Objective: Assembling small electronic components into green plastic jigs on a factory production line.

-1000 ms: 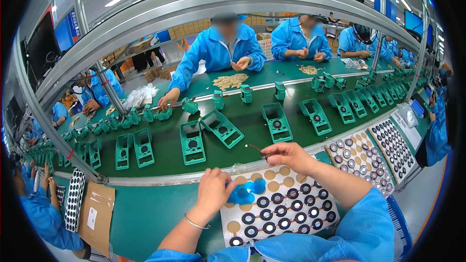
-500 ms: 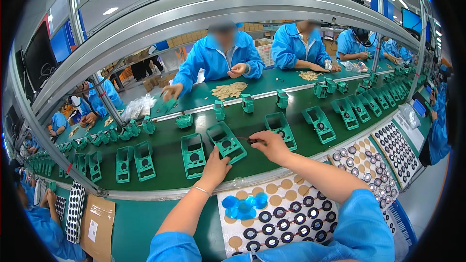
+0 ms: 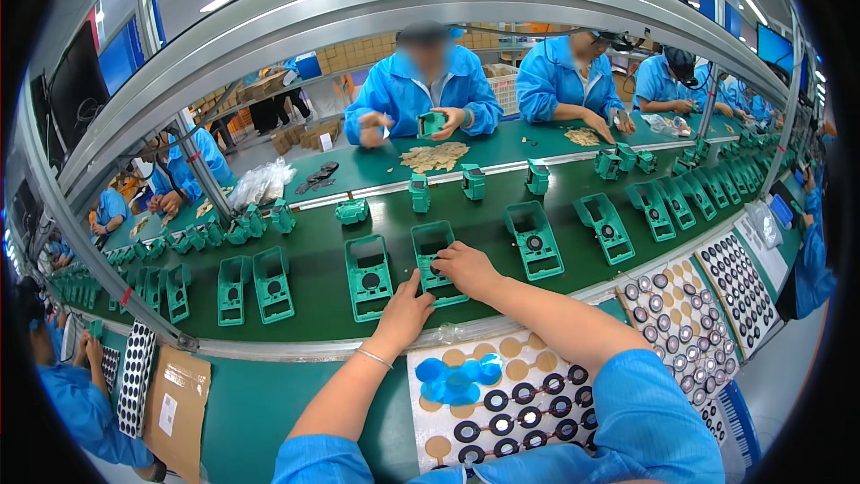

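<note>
Green housing [image 3: 427, 266]: on belt [image 3: 321, 282], beneath right fingers [image 3: 451, 260]
Right fingers: curled over; anything grasped hidden, unclear
Left fingers [image 3: 412, 289]: beside housing's lower-left edge; grip unclear
Housing step: apparently handwork inside
Next move: likely needs steadying

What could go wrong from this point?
Three possible risks: the right hand covers part of the green housing, so a misplaced part there might go unnoticed. The left hand is close to the neighbouring housing and might knock it. The right sleeve overhangs the sheet of black rings and could drag on them.
</note>
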Demonstrator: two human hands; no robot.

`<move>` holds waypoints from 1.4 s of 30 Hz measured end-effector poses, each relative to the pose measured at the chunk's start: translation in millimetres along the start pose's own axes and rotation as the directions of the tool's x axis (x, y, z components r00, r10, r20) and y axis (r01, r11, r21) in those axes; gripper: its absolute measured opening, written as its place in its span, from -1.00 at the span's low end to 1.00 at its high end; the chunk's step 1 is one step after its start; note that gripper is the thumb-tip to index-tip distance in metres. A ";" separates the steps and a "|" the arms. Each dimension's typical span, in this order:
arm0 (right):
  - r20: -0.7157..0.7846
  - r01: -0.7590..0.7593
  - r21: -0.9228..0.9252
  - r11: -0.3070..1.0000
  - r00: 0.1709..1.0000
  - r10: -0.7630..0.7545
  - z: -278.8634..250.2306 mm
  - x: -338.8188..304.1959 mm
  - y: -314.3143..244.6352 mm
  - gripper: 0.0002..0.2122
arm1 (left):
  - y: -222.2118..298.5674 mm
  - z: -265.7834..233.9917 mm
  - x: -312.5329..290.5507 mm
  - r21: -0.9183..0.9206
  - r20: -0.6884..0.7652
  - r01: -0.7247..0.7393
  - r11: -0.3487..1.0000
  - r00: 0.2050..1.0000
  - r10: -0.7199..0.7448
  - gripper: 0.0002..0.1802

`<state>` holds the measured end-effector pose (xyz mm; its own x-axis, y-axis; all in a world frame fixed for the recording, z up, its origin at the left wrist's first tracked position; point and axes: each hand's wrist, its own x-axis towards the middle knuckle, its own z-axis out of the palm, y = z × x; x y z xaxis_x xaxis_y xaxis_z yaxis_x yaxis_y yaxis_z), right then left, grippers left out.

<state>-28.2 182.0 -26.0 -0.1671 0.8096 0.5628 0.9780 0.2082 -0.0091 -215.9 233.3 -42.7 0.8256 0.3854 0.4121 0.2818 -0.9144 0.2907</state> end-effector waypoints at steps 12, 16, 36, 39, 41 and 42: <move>-0.006 0.081 -0.024 0.996 0.997 -0.082 3.7 1.6 6.0 -0.83 | -1.8 -2.5 0.7 -0.014 0.016 -0.010 1.000 1.000 0.011 -0.80; 0.039 0.098 -0.039 0.994 0.995 -0.097 2.9 1.0 9.4 -0.78 | -3.6 -1.3 0.5 -0.011 0.014 -0.013 1.000 1.000 0.013 -0.79; -0.081 -0.134 0.281 0.950 0.983 0.162 -51.2 -5.1 17.7 -0.65 | 4.2 -24.7 11.5 0.080 0.079 -0.104 0.991 0.992 0.097 -0.67; -0.112 -0.258 0.313 0.914 0.946 0.305 -84.9 -12.9 16.0 -0.67 | 11.1 -32.9 29.2 0.038 0.198 -0.017 0.999 0.980 0.009 -0.62; -0.039 -0.300 0.361 0.883 0.941 0.336 -102.9 -15.9 7.2 -0.67 | 6.5 -24.2 39.5 0.272 0.049 -0.208 0.940 0.978 0.202 -0.62; 0.004 -0.333 0.347 0.877 0.936 0.353 -111.5 -19.8 1.4 -0.66 | 5.1 -19.0 40.2 0.390 0.099 -0.220 0.894 0.976 0.196 -0.57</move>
<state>-9.6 105.1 55.0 0.1885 0.8334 0.5196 0.8698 0.1039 -0.4823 -190.5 246.5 -8.3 0.9090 0.1841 0.3740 0.2612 -0.9507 -0.1669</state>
